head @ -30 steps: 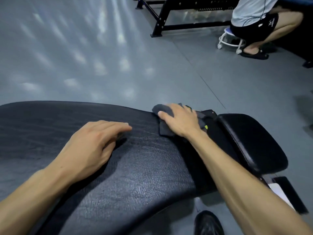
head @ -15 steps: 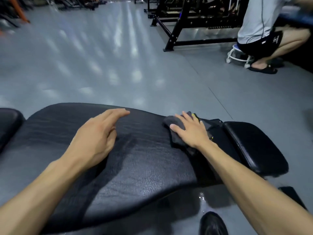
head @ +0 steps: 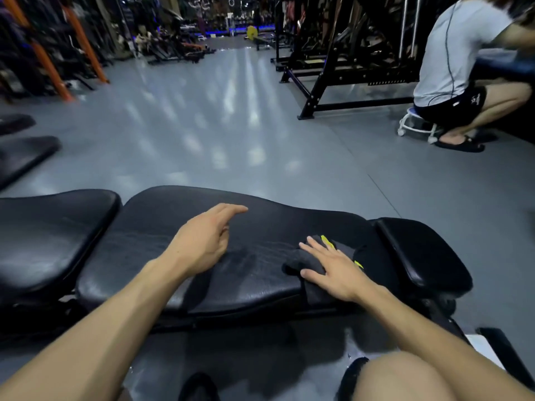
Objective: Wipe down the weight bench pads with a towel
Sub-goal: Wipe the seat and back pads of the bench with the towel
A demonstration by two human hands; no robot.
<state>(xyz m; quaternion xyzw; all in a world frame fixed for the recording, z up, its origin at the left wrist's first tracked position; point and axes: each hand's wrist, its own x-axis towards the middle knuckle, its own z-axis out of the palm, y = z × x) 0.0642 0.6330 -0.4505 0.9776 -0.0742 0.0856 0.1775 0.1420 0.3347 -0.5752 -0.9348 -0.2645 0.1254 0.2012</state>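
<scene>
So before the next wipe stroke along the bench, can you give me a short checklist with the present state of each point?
1. Towel under the right hand: ok, palm flat on it.
2. Towel lies on the long middle pad: ok, near its right end.
3. Left hand clear of the towel's path: not ok, it rests on the same pad to the left.
4. Left pad and small right pad already wiped: cannot tell.
5. Seated person away from the bench: ok.
</scene>
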